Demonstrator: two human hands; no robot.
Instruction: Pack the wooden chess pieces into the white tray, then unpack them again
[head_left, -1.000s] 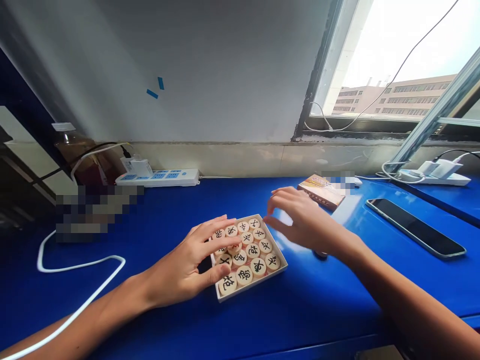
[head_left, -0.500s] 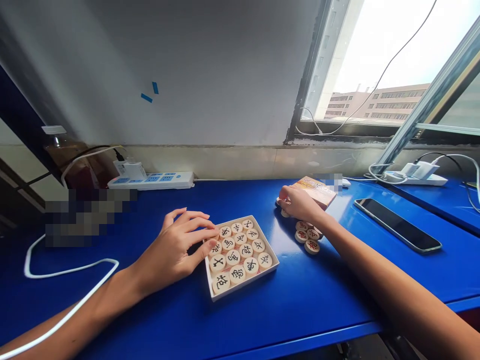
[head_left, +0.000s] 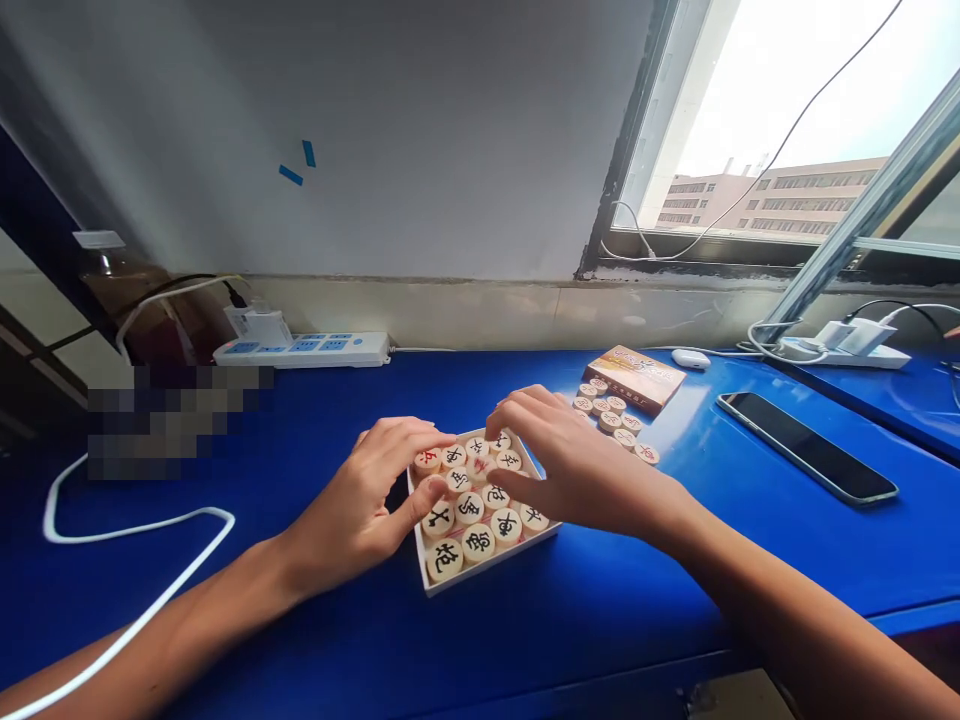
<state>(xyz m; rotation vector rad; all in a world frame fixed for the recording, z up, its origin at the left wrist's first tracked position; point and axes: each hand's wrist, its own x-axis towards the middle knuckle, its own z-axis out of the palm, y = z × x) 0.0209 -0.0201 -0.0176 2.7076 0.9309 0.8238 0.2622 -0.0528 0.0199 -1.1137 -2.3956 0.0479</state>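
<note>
The left hand (head_left: pixel 358 502) and right hand (head_left: pixel 579 472) both sit over a shallow white tray (head_left: pixel 491 565) of round wooden chess pieces (head_left: pixel 470 508) with black and red characters on their tops. The tray lies on a blue desk (head_left: pixel 660 600), in front of the person and a little left of the middle of the view. The left hand comes in from the tray's near left side, its fingers lying across the left-hand pieces and its thumb reaching down among them. The right hand arches over the far right part of the tray, fingers spread and curving down onto the pieces. Neither grip is clenched into a fist, but the hands cover part of the tray, so I can't tell whether either is grasping a piece. The tray is packed, with the pieces lying flat and close together. Just past its far corner, loose pieces (head_left: pixel 611 418) lie flat in a loose cluster, near the right hand and beside a small printed box (head_left: pixel 636 379). Farther right are a phone (head_left: pixel 807 447) lying face up, a white mouse (head_left: pixel 690 358) and a charger (head_left: pixel 847 338). A power strip (head_left: pixel 300 350) lies against the wall at the back of the desk, and a white cable (head_left: pixel 139 525) loops across the left side.
</note>
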